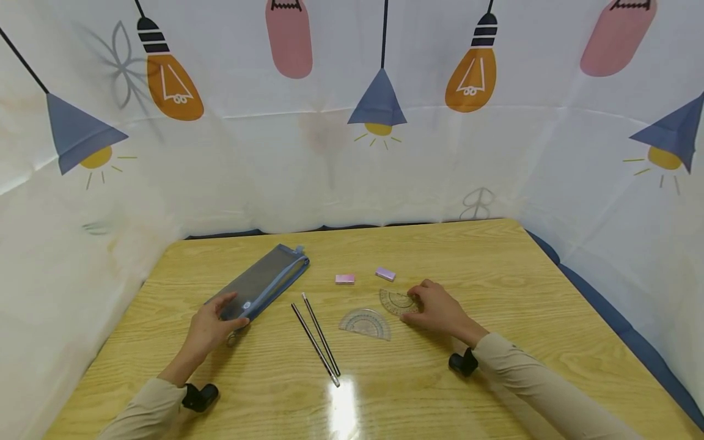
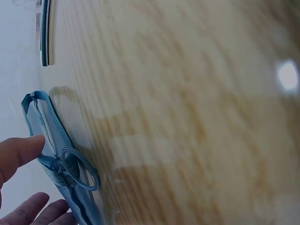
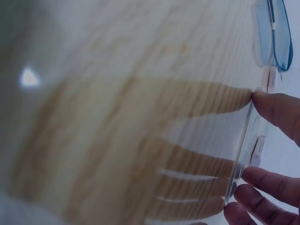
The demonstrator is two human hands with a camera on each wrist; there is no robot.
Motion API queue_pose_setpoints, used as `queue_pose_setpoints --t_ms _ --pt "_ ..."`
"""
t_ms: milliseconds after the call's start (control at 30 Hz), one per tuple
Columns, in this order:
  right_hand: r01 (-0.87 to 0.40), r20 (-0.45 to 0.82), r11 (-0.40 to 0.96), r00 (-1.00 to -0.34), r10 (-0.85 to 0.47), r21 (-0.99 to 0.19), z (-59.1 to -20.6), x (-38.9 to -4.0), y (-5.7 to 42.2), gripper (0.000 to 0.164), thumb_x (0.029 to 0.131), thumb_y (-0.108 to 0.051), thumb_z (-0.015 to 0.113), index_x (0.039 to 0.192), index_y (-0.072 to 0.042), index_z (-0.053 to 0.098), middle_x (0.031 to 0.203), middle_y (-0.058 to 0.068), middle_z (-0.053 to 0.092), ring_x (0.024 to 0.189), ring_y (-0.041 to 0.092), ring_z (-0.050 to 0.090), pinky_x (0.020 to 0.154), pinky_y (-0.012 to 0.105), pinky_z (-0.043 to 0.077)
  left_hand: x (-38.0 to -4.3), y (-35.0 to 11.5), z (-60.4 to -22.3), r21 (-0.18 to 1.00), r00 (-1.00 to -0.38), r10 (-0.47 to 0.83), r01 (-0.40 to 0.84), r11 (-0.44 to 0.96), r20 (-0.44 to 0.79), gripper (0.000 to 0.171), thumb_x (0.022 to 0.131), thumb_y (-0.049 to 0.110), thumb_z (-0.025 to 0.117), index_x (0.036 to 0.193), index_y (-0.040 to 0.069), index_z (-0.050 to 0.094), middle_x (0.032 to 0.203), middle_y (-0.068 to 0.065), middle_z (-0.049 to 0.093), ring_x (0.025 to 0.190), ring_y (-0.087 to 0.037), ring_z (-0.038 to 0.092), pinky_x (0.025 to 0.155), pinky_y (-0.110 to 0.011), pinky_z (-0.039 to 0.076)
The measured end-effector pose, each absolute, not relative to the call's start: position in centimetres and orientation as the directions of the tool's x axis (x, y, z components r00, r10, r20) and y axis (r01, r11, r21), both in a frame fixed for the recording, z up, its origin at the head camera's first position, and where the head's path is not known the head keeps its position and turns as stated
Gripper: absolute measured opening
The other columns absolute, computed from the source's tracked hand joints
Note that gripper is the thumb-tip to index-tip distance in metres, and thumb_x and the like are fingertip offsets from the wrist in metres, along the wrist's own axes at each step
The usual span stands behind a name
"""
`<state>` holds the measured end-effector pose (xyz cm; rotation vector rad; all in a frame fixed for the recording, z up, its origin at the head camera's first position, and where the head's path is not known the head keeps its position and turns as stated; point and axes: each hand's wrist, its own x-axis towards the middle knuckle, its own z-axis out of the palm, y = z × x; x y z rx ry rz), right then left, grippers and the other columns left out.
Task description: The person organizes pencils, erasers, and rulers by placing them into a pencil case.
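A blue-grey pencil pouch (image 1: 258,278) with a see-through mesh face lies slantwise on the left of the table. Over its near end is my left hand (image 1: 211,324), thumb and fingers spread and resting about the corner; a zip ring (image 2: 80,168) shows beside them in the left wrist view. My right hand (image 1: 440,308) pinches a clear protractor (image 1: 395,300) by its edges, thumb at one end and fingertips at the other. Another clear protractor (image 1: 365,324) lies flat just left of that hand. In the right wrist view the held protractor (image 3: 241,154) shows edge-on.
Two dark pencils (image 1: 316,342) lie close together between the pouch and the protractors. Farther back are a pink eraser (image 1: 344,279) and a lilac eraser (image 1: 385,274). A printed white cloth (image 1: 330,165) hangs behind the wooden table (image 1: 467,250).
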<state>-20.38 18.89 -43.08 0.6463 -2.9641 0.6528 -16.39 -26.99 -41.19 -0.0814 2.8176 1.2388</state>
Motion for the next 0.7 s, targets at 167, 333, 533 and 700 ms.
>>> queue_pose_setpoints --t_ms 167,333,533,700 --pt "-0.408 0.123 0.826 -0.912 -0.392 -0.389 -43.07 -20.46 18.61 0.048 0.080 -0.036 0.080 0.111 -0.002 0.068 0.094 0.004 0.055 0.083 0.018 0.053 0.067 0.037 0.049 -16.29 -27.03 -41.20 0.725 -0.998 -0.016 -0.058 0.686 -0.064 0.071 0.088 0.020 0.073 0.144 -0.007 0.038 0.144 -0.031 0.036 0.130 -0.050 0.034 0.098 -0.058 0.038" --pt "-0.406 0.123 0.829 -0.913 -0.390 -0.385 -43.23 -20.70 18.43 0.045 0.079 -0.035 0.080 0.110 -0.004 0.068 0.095 0.003 0.055 0.084 0.018 0.054 0.068 0.037 0.050 -16.21 -27.02 -41.13 0.712 -0.999 -0.018 -0.045 0.701 -0.046 0.064 0.090 0.021 0.071 0.140 -0.009 0.043 0.141 -0.033 0.040 0.127 -0.050 0.038 0.097 -0.058 0.039" --pt "-0.405 0.104 0.820 -0.911 -0.398 -0.404 -42.97 -20.88 18.25 0.043 0.079 -0.032 0.080 0.108 -0.003 0.068 0.097 0.004 0.055 0.086 0.020 0.053 0.071 0.039 0.049 -16.17 -27.11 -41.10 0.715 -0.999 -0.034 -0.049 0.697 -0.036 0.060 0.091 0.023 0.069 0.137 -0.009 0.047 0.139 -0.031 0.043 0.127 -0.049 0.039 0.097 -0.057 0.040" --pt "-0.390 0.078 0.828 -0.916 -0.393 -0.403 -42.67 -21.01 18.26 0.043 0.075 -0.033 0.081 0.102 -0.003 0.067 0.096 0.004 0.054 0.082 0.018 0.051 0.068 0.036 0.048 -16.22 -27.25 -41.27 0.722 -0.999 -0.044 -0.041 0.690 -0.015 0.055 0.092 0.023 0.069 0.134 -0.008 0.052 0.136 -0.030 0.046 0.124 -0.049 0.043 0.095 -0.056 0.042"
